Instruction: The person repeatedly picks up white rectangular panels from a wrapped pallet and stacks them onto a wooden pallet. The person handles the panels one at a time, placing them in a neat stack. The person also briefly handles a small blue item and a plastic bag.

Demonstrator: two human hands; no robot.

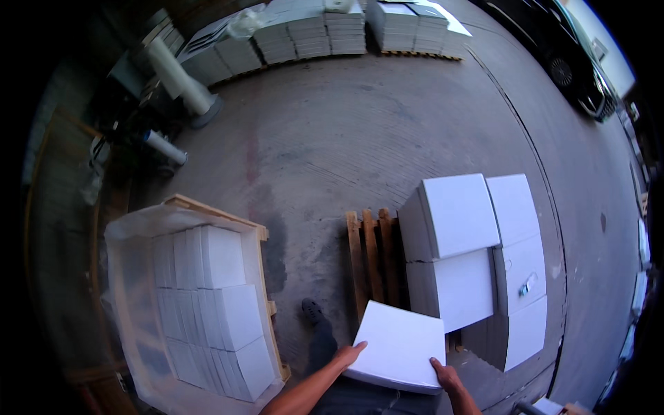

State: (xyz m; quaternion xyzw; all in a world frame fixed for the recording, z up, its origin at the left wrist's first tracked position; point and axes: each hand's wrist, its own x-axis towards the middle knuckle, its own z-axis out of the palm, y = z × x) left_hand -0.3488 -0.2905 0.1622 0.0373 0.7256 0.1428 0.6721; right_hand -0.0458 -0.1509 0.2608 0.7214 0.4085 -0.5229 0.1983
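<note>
In front of my body I carry a flat white block [400, 346], box-like, with a smooth top; whether it is a box or a stack of sheets I cannot tell. My left hand [351, 353] grips its left edge, thumb on top and the other fingers hidden. At its near right corner my right hand [445, 373] holds on the same way. The block is beside the near end of a wooden pallet [369, 252], overlapping it in view. Tall white stacks [460, 214] stand on that pallet's right part.
On my left, white stacks [238, 315] lie inside clear plastic sheeting [131, 297] on a wooden pallet [272, 325]. A small clear item [529, 283] tops a right-hand stack. Farther off are more loaded pallets [297, 34], a pale column [176, 76] and a black car [560, 66].
</note>
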